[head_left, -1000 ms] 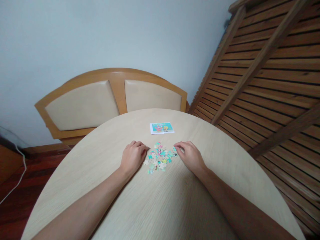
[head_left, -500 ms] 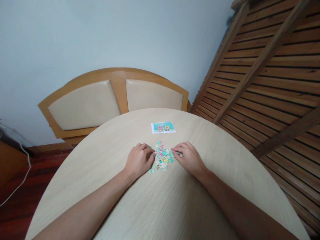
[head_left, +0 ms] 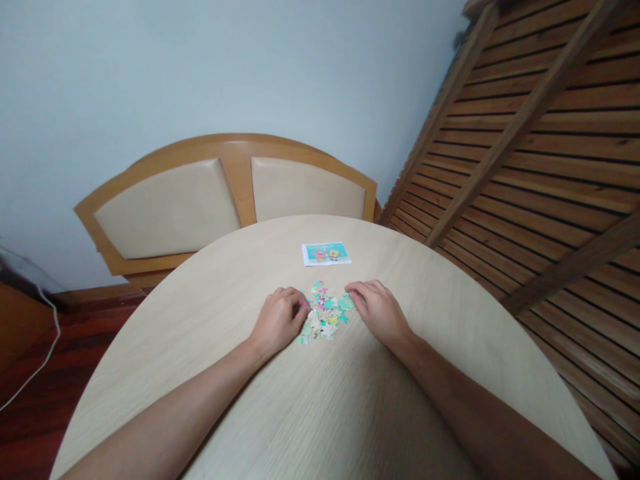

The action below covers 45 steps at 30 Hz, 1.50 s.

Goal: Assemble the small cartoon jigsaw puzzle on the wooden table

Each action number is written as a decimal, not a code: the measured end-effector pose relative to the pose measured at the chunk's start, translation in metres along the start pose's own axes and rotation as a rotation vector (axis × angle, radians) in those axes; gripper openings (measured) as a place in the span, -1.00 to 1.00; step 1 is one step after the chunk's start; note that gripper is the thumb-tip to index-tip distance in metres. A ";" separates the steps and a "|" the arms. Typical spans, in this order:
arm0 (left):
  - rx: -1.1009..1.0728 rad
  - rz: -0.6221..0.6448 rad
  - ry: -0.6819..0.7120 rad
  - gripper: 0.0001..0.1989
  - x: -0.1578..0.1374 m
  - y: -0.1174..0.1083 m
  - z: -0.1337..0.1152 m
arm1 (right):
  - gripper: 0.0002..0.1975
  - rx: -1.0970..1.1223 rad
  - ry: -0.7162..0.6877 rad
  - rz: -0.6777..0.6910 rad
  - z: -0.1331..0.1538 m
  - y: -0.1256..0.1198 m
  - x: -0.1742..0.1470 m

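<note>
Many puzzle pieces [head_left: 328, 307] between left hand [head_left: 278, 316] and right hand [head_left: 379, 309]; fingers bunched, grip unclear; picture card [head_left: 327, 253], padded backrest [head_left: 237, 175] beyond.

Light in here is soft and a bit dim, its source out of sight. Beyond the table [head_left: 190, 307], the wall [head_left: 225, 67] looks cool and pale; left of the table, the floor [head_left: 100, 333] sinks into darkness. A blurry-edged shadow covers the table's near part. The puzzle pieces [head_left: 325, 310] on it look smeary, and the slats [head_left: 550, 153] to its right seem stretched and tilted.
</note>
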State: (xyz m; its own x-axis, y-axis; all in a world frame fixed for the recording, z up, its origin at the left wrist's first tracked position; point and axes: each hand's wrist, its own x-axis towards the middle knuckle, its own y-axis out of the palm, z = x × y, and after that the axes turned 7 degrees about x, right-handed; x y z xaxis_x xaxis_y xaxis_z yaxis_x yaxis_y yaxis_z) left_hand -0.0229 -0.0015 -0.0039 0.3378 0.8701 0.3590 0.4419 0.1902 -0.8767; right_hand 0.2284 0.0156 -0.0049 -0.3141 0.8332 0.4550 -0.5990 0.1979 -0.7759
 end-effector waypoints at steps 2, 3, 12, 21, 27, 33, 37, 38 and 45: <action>-0.005 -0.003 0.000 -0.88 0.000 -0.001 -0.001 | -0.80 0.033 -0.007 -0.006 -0.002 0.001 0.000; -0.007 -0.004 0.001 -0.90 -0.001 -0.001 -0.002 | -0.80 0.049 -0.011 -0.006 -0.003 0.002 0.000; -0.062 0.016 0.061 -0.88 -0.004 -0.002 -0.003 | -0.68 0.059 0.058 0.013 -0.004 0.002 -0.001; -0.125 0.049 0.062 -0.91 -0.003 -0.002 -0.001 | -0.74 0.015 0.093 0.039 0.000 -0.014 -0.005; -0.127 0.039 0.085 -0.94 -0.004 -0.004 -0.004 | -0.82 -0.066 0.110 0.165 0.007 -0.024 -0.013; -0.105 0.054 0.152 -0.91 -0.007 -0.006 -0.005 | -0.83 -0.134 0.162 0.248 0.010 -0.034 -0.011; -0.123 0.059 0.168 -0.91 -0.006 -0.004 -0.002 | -0.81 -0.153 0.217 0.213 0.007 -0.037 -0.010; -0.130 0.061 0.172 -0.91 -0.006 -0.004 -0.002 | -0.80 -0.155 0.227 0.208 0.006 -0.037 -0.011; -0.145 0.063 0.186 -0.90 -0.005 -0.004 -0.002 | -0.77 -0.195 0.246 0.174 0.003 -0.036 -0.012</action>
State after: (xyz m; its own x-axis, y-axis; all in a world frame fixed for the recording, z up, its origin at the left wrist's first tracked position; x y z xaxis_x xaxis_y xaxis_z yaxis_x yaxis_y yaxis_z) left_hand -0.0245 -0.0079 -0.0014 0.5092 0.7771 0.3699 0.5254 0.0598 -0.8488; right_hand 0.2512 -0.0030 0.0193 -0.1981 0.9578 0.2085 -0.3926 0.1173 -0.9122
